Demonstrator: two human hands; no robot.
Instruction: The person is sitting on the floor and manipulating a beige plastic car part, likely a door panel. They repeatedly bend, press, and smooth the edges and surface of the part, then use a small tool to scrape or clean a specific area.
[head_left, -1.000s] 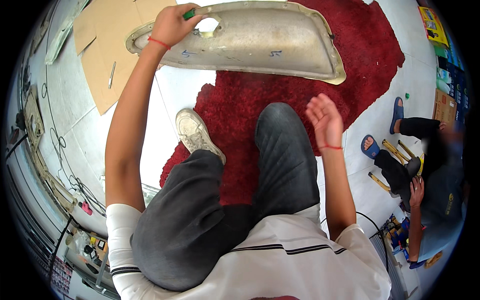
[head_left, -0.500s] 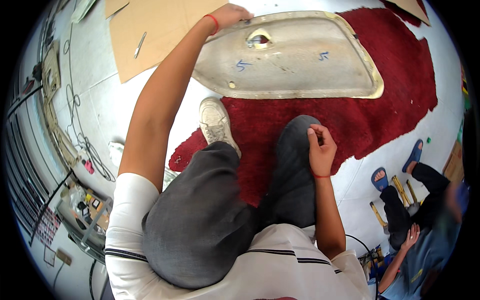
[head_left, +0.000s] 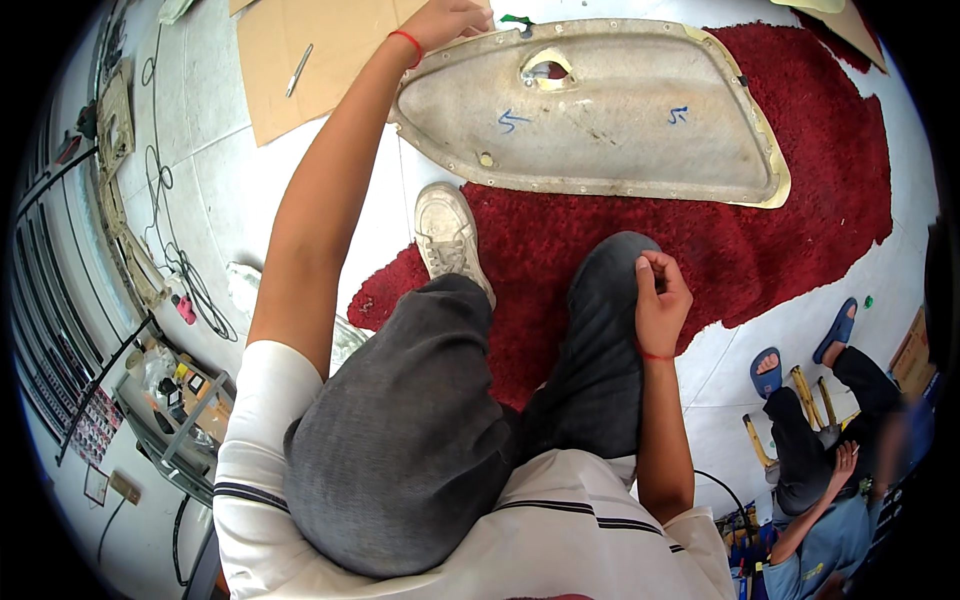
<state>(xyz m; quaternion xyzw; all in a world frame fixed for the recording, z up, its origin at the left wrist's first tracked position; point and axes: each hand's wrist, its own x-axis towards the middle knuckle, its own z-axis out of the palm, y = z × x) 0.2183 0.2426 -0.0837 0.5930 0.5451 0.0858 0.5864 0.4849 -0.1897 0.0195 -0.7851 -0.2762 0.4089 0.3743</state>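
A large beige moulded panel (head_left: 610, 140) lies on a dark red rug, tapering to a rounded left end. It has a rim of small holes, an oval opening, yellowish edging and blue pen marks. My left hand (head_left: 448, 22) reaches beyond the panel's far left edge, its fingers curled together; the top of the picture cuts it off, and what it holds, if anything, is hidden. A small green thing (head_left: 517, 22) shows at the panel's far edge, right of that hand. My right hand (head_left: 664, 303) rests by my right knee, fingers closed in a pinch with their contents hidden.
Brown cardboard (head_left: 310, 60) with a slim pen-like tool (head_left: 299, 70) lies far left. The red rug (head_left: 800, 230) spreads under the panel and my feet. A black cable (head_left: 195, 300) loops over the left floor. At lower right a co-worker's sandalled foot (head_left: 767, 372) stands near wooden-handled tools (head_left: 800, 385).
My left hand has drawn back leftward along the panel's far edge, and the green thing there now shows. The whole view has shifted slightly. My right hand stays by the knee.
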